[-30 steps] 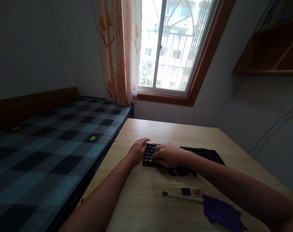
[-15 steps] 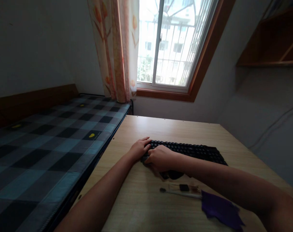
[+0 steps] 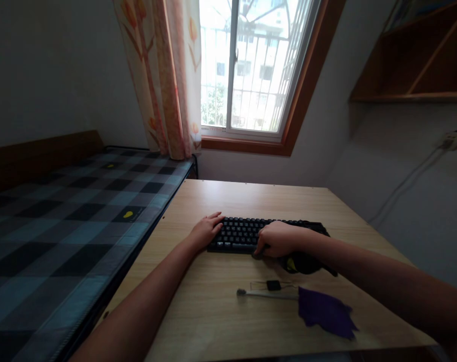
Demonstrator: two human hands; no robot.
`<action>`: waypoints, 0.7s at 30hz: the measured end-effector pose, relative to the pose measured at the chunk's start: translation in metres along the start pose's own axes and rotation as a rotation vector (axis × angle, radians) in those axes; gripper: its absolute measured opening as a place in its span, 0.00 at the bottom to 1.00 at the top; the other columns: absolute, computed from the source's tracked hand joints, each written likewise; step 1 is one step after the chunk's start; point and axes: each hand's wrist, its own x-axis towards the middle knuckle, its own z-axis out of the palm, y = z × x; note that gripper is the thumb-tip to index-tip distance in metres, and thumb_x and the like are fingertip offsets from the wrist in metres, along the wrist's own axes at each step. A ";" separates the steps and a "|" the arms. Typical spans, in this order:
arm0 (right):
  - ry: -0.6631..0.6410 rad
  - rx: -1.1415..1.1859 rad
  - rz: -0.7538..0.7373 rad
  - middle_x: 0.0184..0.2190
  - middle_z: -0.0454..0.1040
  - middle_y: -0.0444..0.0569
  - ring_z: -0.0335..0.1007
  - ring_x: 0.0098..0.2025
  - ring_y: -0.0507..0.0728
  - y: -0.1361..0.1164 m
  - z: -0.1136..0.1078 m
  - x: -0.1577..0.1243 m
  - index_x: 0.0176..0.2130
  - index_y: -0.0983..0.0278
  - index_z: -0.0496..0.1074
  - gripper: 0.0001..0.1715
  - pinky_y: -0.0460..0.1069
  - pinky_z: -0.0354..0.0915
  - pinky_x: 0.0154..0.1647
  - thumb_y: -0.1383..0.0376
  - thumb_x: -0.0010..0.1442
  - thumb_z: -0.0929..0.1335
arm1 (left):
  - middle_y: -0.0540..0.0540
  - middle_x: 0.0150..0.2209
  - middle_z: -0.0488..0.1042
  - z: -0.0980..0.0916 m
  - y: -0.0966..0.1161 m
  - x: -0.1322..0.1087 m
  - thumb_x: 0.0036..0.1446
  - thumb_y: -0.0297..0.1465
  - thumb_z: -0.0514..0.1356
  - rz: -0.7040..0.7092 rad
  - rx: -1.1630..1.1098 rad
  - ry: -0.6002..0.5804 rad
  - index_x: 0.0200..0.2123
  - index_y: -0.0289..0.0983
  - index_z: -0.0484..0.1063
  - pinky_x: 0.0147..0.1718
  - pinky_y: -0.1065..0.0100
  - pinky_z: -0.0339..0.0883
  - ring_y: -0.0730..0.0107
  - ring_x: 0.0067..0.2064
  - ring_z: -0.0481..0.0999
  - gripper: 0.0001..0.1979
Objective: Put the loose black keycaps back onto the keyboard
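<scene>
A black keyboard [image 3: 243, 232] lies across the middle of the wooden desk [image 3: 251, 196]. My left hand [image 3: 205, 230] rests flat against the keyboard's left end, fingers stretched over its corner. My right hand [image 3: 276, 239] is curled at the keyboard's front edge near its middle, fingers pressed down on the keys. A dark cloth with a yellow spot [image 3: 303, 262] bunches under that wrist and seems held in the hand. The right part of the keyboard is partly hidden by my right hand and forearm.
In front of the keyboard lie a small brush with a pale handle [image 3: 266, 294], a small black piece on a clear wrapper [image 3: 274, 285] and a purple cloth [image 3: 324, 311]. A bed with a checked cover [image 3: 73, 221] adjoins the desk's left edge. Window, curtain and wall shelf stand behind.
My right hand with the dark cloth has slid from the keyboard's left end toward its middle. My left hand has stayed at the left end. The view has shifted slightly.
</scene>
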 end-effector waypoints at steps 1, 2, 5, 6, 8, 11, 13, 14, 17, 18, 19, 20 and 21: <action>-0.009 0.014 0.023 0.41 0.83 0.44 0.78 0.39 0.58 0.006 0.002 -0.008 0.48 0.48 0.82 0.22 0.49 0.65 0.41 0.64 0.55 0.69 | 0.41 0.67 0.64 0.000 -0.001 0.000 0.66 0.39 0.51 0.004 0.006 0.002 0.61 0.37 0.71 0.67 0.55 0.54 0.55 0.66 0.66 0.25; -0.015 0.029 0.049 0.42 0.83 0.44 0.78 0.39 0.59 0.012 0.005 -0.017 0.48 0.48 0.82 0.23 0.49 0.65 0.41 0.64 0.54 0.69 | 0.41 0.67 0.65 0.001 -0.003 0.001 0.66 0.39 0.51 0.007 0.011 0.006 0.61 0.37 0.71 0.67 0.55 0.54 0.55 0.66 0.66 0.25; -0.030 0.098 0.146 0.43 0.83 0.44 0.79 0.42 0.61 0.030 0.013 -0.044 0.48 0.49 0.82 0.23 0.50 0.66 0.42 0.64 0.54 0.69 | 0.41 0.66 0.65 0.002 -0.006 0.002 0.65 0.40 0.51 0.010 0.020 0.011 0.61 0.38 0.71 0.67 0.55 0.54 0.56 0.66 0.66 0.25; -0.032 0.134 0.177 0.43 0.83 0.44 0.79 0.43 0.61 0.036 0.016 -0.053 0.48 0.49 0.82 0.23 0.50 0.66 0.43 0.64 0.54 0.69 | 0.42 0.66 0.65 0.002 -0.007 0.003 0.65 0.40 0.51 0.010 0.022 0.010 0.61 0.38 0.71 0.67 0.55 0.54 0.56 0.66 0.66 0.25; -0.033 0.216 0.233 0.44 0.83 0.45 0.79 0.44 0.62 0.049 0.023 -0.071 0.48 0.51 0.83 0.22 0.50 0.66 0.45 0.64 0.54 0.68 | 0.42 0.66 0.65 0.002 -0.008 0.003 0.65 0.40 0.51 0.007 0.024 0.008 0.61 0.39 0.71 0.67 0.55 0.54 0.56 0.66 0.66 0.25; -0.032 0.347 0.297 0.44 0.83 0.45 0.79 0.45 0.62 0.072 0.035 -0.097 0.48 0.54 0.83 0.24 0.49 0.67 0.45 0.65 0.53 0.67 | 0.43 0.66 0.66 0.002 -0.010 0.005 0.64 0.39 0.51 0.002 0.026 0.009 0.61 0.39 0.72 0.66 0.54 0.54 0.55 0.66 0.66 0.25; -0.037 0.441 0.346 0.45 0.83 0.46 0.79 0.44 0.62 0.089 0.045 -0.113 0.48 0.56 0.83 0.25 0.48 0.67 0.44 0.64 0.52 0.67 | 0.43 0.66 0.66 0.002 -0.011 0.005 0.64 0.39 0.51 0.002 0.020 0.015 0.61 0.38 0.72 0.66 0.54 0.56 0.55 0.65 0.67 0.26; -0.038 0.492 0.373 0.45 0.83 0.46 0.79 0.44 0.61 0.097 0.051 -0.121 0.49 0.58 0.82 0.26 0.48 0.68 0.43 0.63 0.52 0.67 | 0.43 0.66 0.66 0.002 -0.012 0.006 0.64 0.40 0.51 0.003 0.015 0.020 0.60 0.38 0.72 0.66 0.55 0.56 0.55 0.65 0.67 0.26; -0.022 0.616 0.459 0.45 0.83 0.47 0.78 0.44 0.62 0.121 0.069 -0.145 0.50 0.61 0.82 0.28 0.47 0.68 0.43 0.62 0.50 0.67 | 0.43 0.65 0.67 0.002 -0.015 0.007 0.63 0.40 0.51 0.000 0.012 0.031 0.60 0.38 0.73 0.65 0.54 0.57 0.53 0.65 0.68 0.26; -0.013 0.643 0.493 0.45 0.83 0.48 0.78 0.44 0.62 0.128 0.075 -0.153 0.50 0.62 0.82 0.29 0.47 0.68 0.43 0.62 0.49 0.67 | 0.43 0.65 0.67 0.002 -0.016 0.008 0.63 0.40 0.51 -0.002 0.013 0.031 0.60 0.38 0.73 0.65 0.54 0.58 0.53 0.64 0.68 0.26; -0.001 0.665 0.528 0.44 0.83 0.48 0.78 0.44 0.62 0.134 0.081 -0.161 0.50 0.62 0.82 0.30 0.48 0.68 0.43 0.61 0.49 0.67 | 0.43 0.65 0.67 0.002 -0.017 0.009 0.63 0.41 0.51 -0.004 0.013 0.030 0.59 0.38 0.74 0.65 0.54 0.58 0.52 0.64 0.68 0.26; 0.018 0.687 0.562 0.44 0.83 0.48 0.78 0.44 0.63 0.140 0.088 -0.169 0.50 0.63 0.82 0.30 0.48 0.68 0.43 0.61 0.49 0.68 | 0.43 0.65 0.67 0.001 -0.017 0.009 0.63 0.41 0.51 -0.006 0.013 0.028 0.59 0.38 0.74 0.65 0.54 0.58 0.52 0.64 0.68 0.27; 0.044 0.710 0.591 0.44 0.83 0.48 0.78 0.45 0.63 0.145 0.094 -0.177 0.50 0.62 0.82 0.29 0.48 0.69 0.45 0.61 0.48 0.68 | 0.43 0.66 0.67 0.001 -0.017 0.010 0.63 0.41 0.51 -0.007 0.013 0.026 0.59 0.38 0.74 0.65 0.54 0.58 0.52 0.64 0.68 0.27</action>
